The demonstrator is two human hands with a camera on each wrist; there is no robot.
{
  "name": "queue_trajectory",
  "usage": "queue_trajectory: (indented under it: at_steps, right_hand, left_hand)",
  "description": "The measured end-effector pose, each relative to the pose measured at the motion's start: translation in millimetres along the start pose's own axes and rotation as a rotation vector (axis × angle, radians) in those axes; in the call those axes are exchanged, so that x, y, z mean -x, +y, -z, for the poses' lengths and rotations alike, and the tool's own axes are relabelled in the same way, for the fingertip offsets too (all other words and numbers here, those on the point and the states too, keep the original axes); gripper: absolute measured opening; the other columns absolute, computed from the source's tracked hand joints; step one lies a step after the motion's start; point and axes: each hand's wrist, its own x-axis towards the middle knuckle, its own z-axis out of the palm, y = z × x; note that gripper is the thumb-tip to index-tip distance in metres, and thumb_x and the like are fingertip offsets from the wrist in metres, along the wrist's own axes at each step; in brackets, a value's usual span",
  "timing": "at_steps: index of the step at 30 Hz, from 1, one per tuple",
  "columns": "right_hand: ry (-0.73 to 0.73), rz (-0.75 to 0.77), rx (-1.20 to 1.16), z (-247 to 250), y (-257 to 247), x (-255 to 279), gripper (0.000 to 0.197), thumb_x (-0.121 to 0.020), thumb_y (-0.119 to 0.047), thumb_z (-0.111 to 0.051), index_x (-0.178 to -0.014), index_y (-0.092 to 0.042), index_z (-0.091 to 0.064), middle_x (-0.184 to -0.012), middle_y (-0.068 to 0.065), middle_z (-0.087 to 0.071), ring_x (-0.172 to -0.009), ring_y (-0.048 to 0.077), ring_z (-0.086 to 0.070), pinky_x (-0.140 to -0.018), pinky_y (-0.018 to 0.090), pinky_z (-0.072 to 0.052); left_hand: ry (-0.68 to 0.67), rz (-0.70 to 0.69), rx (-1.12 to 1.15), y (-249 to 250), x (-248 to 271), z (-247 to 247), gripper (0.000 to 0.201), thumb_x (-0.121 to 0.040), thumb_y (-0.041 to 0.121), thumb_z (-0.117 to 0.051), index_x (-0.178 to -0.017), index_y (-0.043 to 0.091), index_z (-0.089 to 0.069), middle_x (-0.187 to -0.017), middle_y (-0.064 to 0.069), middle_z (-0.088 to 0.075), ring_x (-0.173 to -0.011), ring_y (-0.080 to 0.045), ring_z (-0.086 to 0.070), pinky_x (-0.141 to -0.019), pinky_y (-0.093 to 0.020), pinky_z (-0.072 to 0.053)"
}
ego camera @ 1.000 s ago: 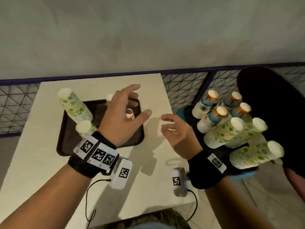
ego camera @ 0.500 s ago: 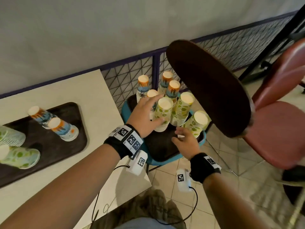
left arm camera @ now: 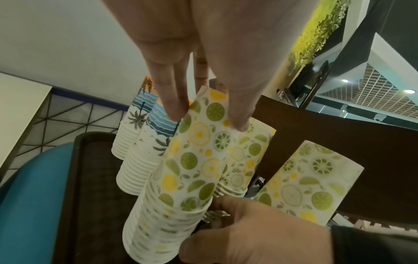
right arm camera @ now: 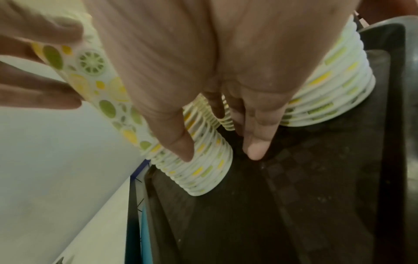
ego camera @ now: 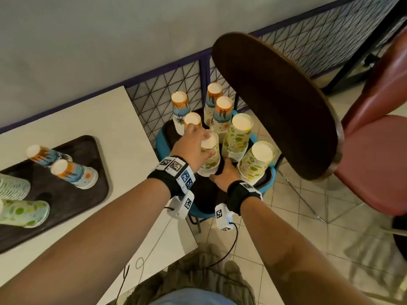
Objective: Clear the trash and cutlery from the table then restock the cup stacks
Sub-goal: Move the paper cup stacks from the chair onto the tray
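Note:
Several upside-down paper cup stacks stand on a dark tray [ego camera: 204, 194] that lies on a blue chair seat [ego camera: 160, 146]. My left hand [ego camera: 206, 143] pinches the top of the nearest citrus-print cup stack [ego camera: 211, 160]; in the left wrist view, the fingers [left arm camera: 176, 107] and thumb press opposite sides of this stack [left arm camera: 192, 169]. My right hand [ego camera: 222, 172] wraps the same stack's base, where the right wrist view shows a finger [right arm camera: 181, 148] on the rims [right arm camera: 203, 169]. Two more citrus stacks [ego camera: 239, 137] stand to the right and palm-print stacks [ego camera: 222, 115] behind.
A white table [ego camera: 88, 119] at left carries another dark tray [ego camera: 55, 190] holding palm-print stacks [ego camera: 74, 172] and green-print stacks [ego camera: 22, 212]. A dark brown oval panel [ego camera: 275, 106] overhangs the chair on the right. A red chair [ego camera: 374, 161] stands beyond it, and a mesh fence [ego camera: 154, 95] behind.
My view swung from the table to the chair. The left hand left the table tray and took the top of the citrus stack; the right hand dropped to its base.

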Motion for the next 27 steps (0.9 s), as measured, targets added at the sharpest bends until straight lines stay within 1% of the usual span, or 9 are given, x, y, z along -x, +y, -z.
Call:
queue_trajectory:
  at_steps: [5,8,11,13,15,17,20,24,27]
  right_hand:
    - [-0.041,0.020,-0.055,-7,-4,-8,0.108,-0.064,-0.044,-0.088,-0.152,-0.020,-0.030,-0.147,0.006,-0.051,-0.133,0.030,-0.052,-0.107,0.045,-0.047]
    - [-0.041,0.043,-0.028,-26,10,-30,0.116,-0.044,-0.066,-0.084,-0.144,-0.031,-0.037,-0.137,0.000,-0.057,-0.128,0.027,-0.056,-0.101,0.045,-0.053]
    - [-0.043,0.072,0.026,-20,-4,-19,0.115,-0.051,-0.061,-0.082,-0.149,-0.021,-0.036,-0.144,0.006,-0.051,-0.132,0.033,-0.050,-0.107,0.048,-0.047]
    - [-0.038,0.067,0.032,-6,-21,-1,0.111,-0.061,-0.056,-0.084,-0.152,-0.016,-0.034,-0.149,0.009,-0.047,-0.136,0.036,-0.044,-0.112,0.047,-0.041]
    - [-0.083,0.086,0.061,1,-29,10,0.096,-0.076,-0.047,-0.082,-0.152,-0.014,-0.033,-0.152,0.011,-0.043,-0.139,0.037,-0.039,-0.116,0.045,-0.033]
    - [-0.090,0.139,0.096,6,-35,22,0.084,-0.084,-0.039,-0.077,-0.151,-0.013,-0.034,-0.152,0.012,-0.043,-0.139,0.037,-0.039,-0.117,0.044,-0.029]
    - [-0.054,0.193,0.031,7,-39,38,0.083,-0.081,-0.035,-0.081,-0.148,-0.011,-0.039,-0.148,0.014,-0.048,-0.136,0.037,-0.041,-0.114,0.042,-0.033]
    - [-0.045,0.255,-0.027,-5,-50,52,0.084,-0.074,-0.039,-0.086,-0.144,-0.014,-0.046,-0.139,0.009,-0.055,-0.130,0.034,-0.044,-0.107,0.037,-0.037]
    - [-0.049,0.321,-0.045,-19,-71,63,0.078,-0.073,-0.041,-0.086,-0.138,-0.016,-0.050,-0.131,0.004,-0.059,-0.122,0.029,-0.047,-0.096,0.029,-0.035]
  left_hand:
    - [0.030,0.022,0.107,-17,10,5,0.044,-0.087,0.031,-0.078,-0.123,0.016,-0.059,-0.138,0.000,-0.045,-0.118,-0.014,-0.050,-0.093,-0.021,-0.032]
    - [0.036,0.028,0.157,-26,14,9,0.043,-0.085,0.028,-0.080,-0.122,0.019,-0.060,-0.136,0.000,-0.048,-0.119,-0.011,-0.049,-0.094,-0.020,-0.034]
    - [0.024,0.071,0.218,-34,15,10,0.045,-0.082,0.030,-0.082,-0.121,0.024,-0.061,-0.135,-0.001,-0.051,-0.123,-0.019,-0.056,-0.106,-0.037,-0.046]
    - [0.017,0.094,0.281,-38,18,11,0.051,-0.076,0.040,-0.080,-0.121,0.032,-0.057,-0.134,0.001,-0.052,-0.122,-0.022,-0.060,-0.105,-0.046,-0.052]
    - [0.042,0.100,0.329,-42,21,13,0.060,-0.073,0.046,-0.079,-0.126,0.037,-0.052,-0.134,0.002,-0.054,-0.120,-0.018,-0.061,-0.100,-0.046,-0.056]
    - [0.070,0.120,0.408,-43,24,19,0.069,-0.076,0.032,-0.087,-0.134,0.031,-0.050,-0.133,0.005,-0.056,-0.115,-0.008,-0.061,-0.097,-0.040,-0.059]
    - [0.098,0.136,0.497,-47,34,31,0.084,-0.075,0.027,-0.091,-0.146,0.026,-0.046,-0.128,0.011,-0.059,-0.116,-0.001,-0.060,-0.096,-0.034,-0.059]
    - [0.147,0.105,0.438,-57,59,58,0.076,-0.071,0.053,-0.087,-0.138,0.034,-0.056,-0.129,0.009,-0.064,-0.117,-0.006,-0.063,-0.097,-0.039,-0.059]
    - [0.203,0.106,0.463,-64,80,83,0.073,-0.074,0.050,-0.086,-0.139,0.029,-0.058,-0.129,0.010,-0.064,-0.118,-0.005,-0.062,-0.096,-0.039,-0.059]
